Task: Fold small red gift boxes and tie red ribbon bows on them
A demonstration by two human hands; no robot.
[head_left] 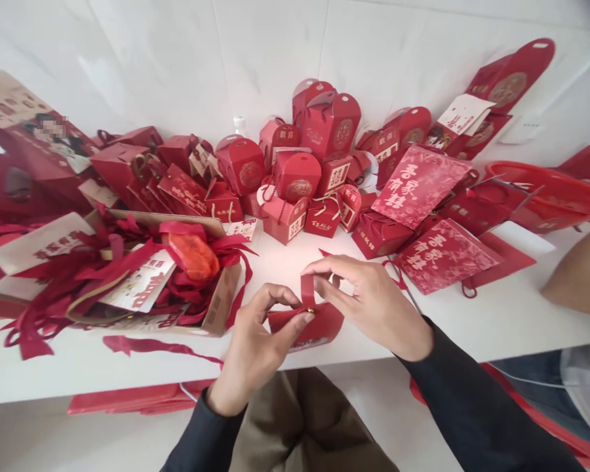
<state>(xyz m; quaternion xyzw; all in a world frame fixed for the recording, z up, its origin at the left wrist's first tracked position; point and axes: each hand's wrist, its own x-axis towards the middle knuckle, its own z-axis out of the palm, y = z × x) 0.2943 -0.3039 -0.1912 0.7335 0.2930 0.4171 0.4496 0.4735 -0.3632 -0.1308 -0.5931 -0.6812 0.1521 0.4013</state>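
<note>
A small red gift box (327, 326) sits at the table's front edge, between my hands. From its top a dark red ribbon (307, 292) stands up, with a small gold-coloured piece (311, 311) at its base. My left hand (258, 337) is closed in a pinch at the box's top, thumb against the ribbon's base beside the gold piece. The fingers of my right hand (373, 301) are closed on the upper part of the ribbon. Part of the box is covered by my fingers.
At left stands an open cardboard box (215, 308) of ribbons and printed cards. A loose ribbon (162, 347) lies before it. Several red gift boxes (299, 177) line the wall. Printed red bags (447, 255) and a red basin (545, 190) are at right, near another person's arm (580, 272).
</note>
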